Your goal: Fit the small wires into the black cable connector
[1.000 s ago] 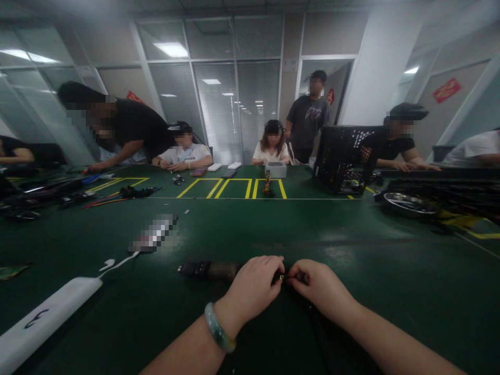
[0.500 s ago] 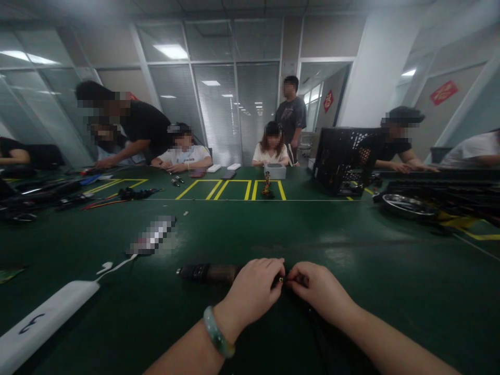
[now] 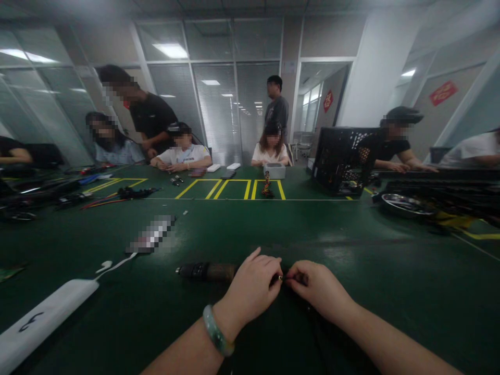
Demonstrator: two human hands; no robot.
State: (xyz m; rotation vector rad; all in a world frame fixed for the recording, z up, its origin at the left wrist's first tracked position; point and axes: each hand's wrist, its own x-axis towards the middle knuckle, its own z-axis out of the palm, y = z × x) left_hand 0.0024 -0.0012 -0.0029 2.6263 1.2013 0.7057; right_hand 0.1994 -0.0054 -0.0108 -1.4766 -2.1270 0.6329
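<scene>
My left hand point(image 3: 252, 285), with a jade bangle on the wrist, and my right hand point(image 3: 316, 286) meet at the near middle of the green table point(image 3: 250, 229). Both pinch a small brass-coloured part point(image 3: 280, 278) between their fingertips. The left index finger sticks up; its other fingers are curled. A dark cylindrical tool point(image 3: 207, 271) lies on the table just left of the left hand, its right end hidden behind the hand. A dark cable point(image 3: 312, 323) runs from under my right hand toward me.
A white power strip point(image 3: 42, 317) with its cable lies near left. Cables and tools cover the far left point(image 3: 50, 198). A black crate point(image 3: 341, 159) and metal dish point(image 3: 408, 204) stand at right. Several people sit or stand along the far edge; a grey box point(image 3: 275, 170) sits there.
My left index finger has lifted off the pinch. At the back, the standing person has walked left and the leaning person at far left has straightened up.
</scene>
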